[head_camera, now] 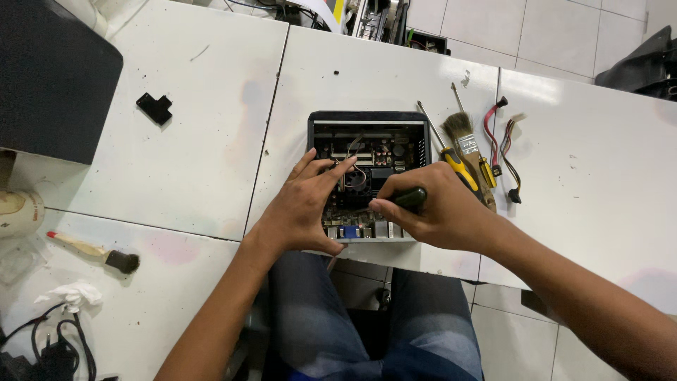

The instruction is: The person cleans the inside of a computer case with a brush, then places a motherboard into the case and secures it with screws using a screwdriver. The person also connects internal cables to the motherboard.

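My right hand (441,212) has its fingers curled tight around a dark green screwdriver handle (409,197), whose long axis lies roughly left to right, the working end pointing left into the small open black computer case (367,118). My left hand (303,208) holds nothing; its fingers spread loosely over the circuit board (384,152) inside. The case sits at the near edge of the white table (211,106). Just right of it lie a yellow-handled screwdriver (458,166) and a wooden paintbrush (465,141).
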